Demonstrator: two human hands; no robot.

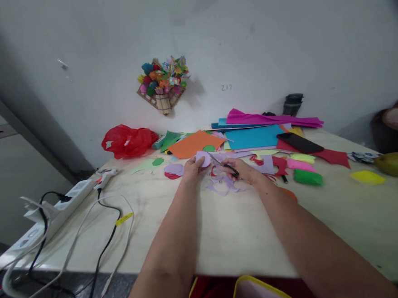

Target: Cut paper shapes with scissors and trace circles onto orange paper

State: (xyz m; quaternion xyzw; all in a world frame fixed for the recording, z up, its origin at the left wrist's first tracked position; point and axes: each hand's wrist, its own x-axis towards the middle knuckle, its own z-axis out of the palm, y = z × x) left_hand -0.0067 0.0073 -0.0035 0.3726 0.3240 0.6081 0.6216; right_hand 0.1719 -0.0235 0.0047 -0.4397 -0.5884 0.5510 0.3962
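Note:
In the middle of the table my left hand (194,166) pinches a piece of lilac paper (203,157). My right hand (238,170) grips a pair of scissors (230,168) with black handles, its blades reaching toward the lilac paper's edge. Whether the blades touch the paper is too small to tell. Lilac paper scraps (222,186) lie on the table below the hands, with some red bits among them. Left of my left hand, lilac cut pieces (174,170) rest on red ones.
An orange sheet (195,144), a blue sheet (253,138) and a black phone-like slab (300,142) lie behind the hands. A red plastic bag (128,141) sits back left. Power strips (58,213) with cables occupy the left edge. Green (308,177) and yellow packets (367,177) lie right.

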